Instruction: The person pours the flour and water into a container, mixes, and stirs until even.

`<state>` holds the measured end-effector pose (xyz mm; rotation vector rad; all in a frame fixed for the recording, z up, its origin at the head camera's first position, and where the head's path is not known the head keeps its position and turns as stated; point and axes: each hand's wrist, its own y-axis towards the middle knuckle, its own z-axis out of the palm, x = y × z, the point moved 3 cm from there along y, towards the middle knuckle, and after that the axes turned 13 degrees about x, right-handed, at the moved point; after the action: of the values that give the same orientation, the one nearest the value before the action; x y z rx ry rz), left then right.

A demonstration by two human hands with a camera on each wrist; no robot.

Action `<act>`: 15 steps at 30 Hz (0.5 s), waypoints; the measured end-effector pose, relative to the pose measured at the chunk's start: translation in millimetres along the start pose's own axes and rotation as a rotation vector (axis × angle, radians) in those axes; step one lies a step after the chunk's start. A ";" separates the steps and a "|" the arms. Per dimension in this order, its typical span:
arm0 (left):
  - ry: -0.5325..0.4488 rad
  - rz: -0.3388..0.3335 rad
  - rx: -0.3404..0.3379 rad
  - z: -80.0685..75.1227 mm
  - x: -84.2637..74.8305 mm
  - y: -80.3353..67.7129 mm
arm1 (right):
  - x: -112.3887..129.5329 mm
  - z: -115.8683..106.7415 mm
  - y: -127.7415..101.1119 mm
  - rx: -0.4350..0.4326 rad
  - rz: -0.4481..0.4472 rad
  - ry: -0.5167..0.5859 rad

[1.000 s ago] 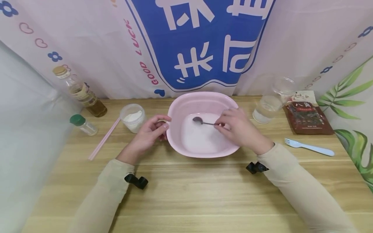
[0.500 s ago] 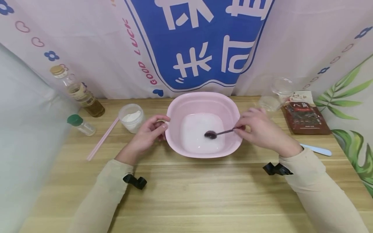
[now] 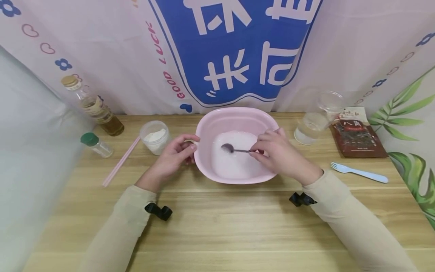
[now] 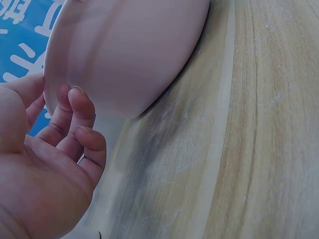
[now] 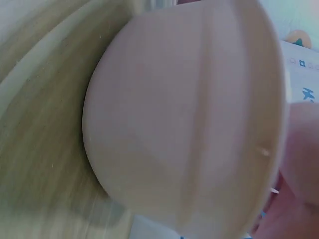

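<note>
A pink plastic basin (image 3: 238, 113) stands on the wooden table, with white, cloudy contents across its bottom. My left hand (image 3: 175, 151) grips its left rim; in the left wrist view the curled fingers (image 4: 82, 107) lie against the outer wall. Over the basin's right side, my right hand (image 3: 276, 151) pinches the handle of a small dark metal spoon (image 3: 227, 147). The spoon's bowl is low in the white contents, left of the basin's middle. In the right wrist view the basin wall hides most of the right hand (image 5: 301, 159), and the spoon hardly shows.
To the left are a jar of white powder (image 3: 155, 136), pink chopsticks (image 3: 121, 162), a green-capped shaker (image 3: 96, 145) and an oil bottle (image 3: 98, 109). On the right stand a clear cup of water (image 3: 308, 128), a brown spice packet (image 3: 358, 134) and a blue fork (image 3: 359, 172).
My right hand swung the spoon right toward the basin's right rim, then back left into the middle. The left hand has stayed at the left rim.
</note>
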<state>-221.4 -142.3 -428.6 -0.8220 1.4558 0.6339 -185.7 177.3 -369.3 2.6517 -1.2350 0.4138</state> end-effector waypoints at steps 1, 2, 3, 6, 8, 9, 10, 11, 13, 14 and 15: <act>0.000 -0.001 -0.001 0.1 0.1 0.2 | 0.1 -1.2 -2.3 0.015 -0.014 0.013; 0.001 -0.003 -0.001 0.0 0.3 0.3 | -0.3 -3.3 -5.5 0.033 -0.021 0.030; 0.001 -0.002 -0.001 -0.2 0.4 0.4 | -1.4 -6.1 -9.3 0.050 -0.023 0.042; 0.008 0.000 0.000 -1.1 0.7 0.5 | -8.1 -16.8 -22.8 0.073 -0.004 0.060; 0.009 0.003 0.000 -1.7 1.1 0.8 | -13.6 -24.5 -30.8 0.044 0.034 0.048; 0.009 0.003 0.000 -2.0 1.4 1.0 | -16.3 -27.9 -33.7 0.015 0.053 0.025; 0.008 0.002 0.001 -2.2 1.8 1.2 | -18.8 -30.6 -35.6 -0.021 0.076 -0.002; 0.006 0.000 0.000 -2.3 2.2 1.6 | -21.0 -32.5 -36.7 -0.054 0.104 -0.032; 0.002 -0.004 0.002 -2.3 3.3 2.4 | -23.8 -33.1 -35.4 -0.109 0.148 -0.091; 0.000 -0.005 0.003 -2.2 3.8 2.7 | -24.2 -32.0 -33.3 -0.129 0.163 -0.113; 0.001 -0.005 0.004 -2.1 4.1 3.1 | -24.3 -29.9 -30.6 -0.145 0.173 -0.131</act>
<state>-224.9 -142.6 -432.8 -0.8227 1.4551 0.6262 -182.2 222.7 -350.6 2.4937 -1.4801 0.1690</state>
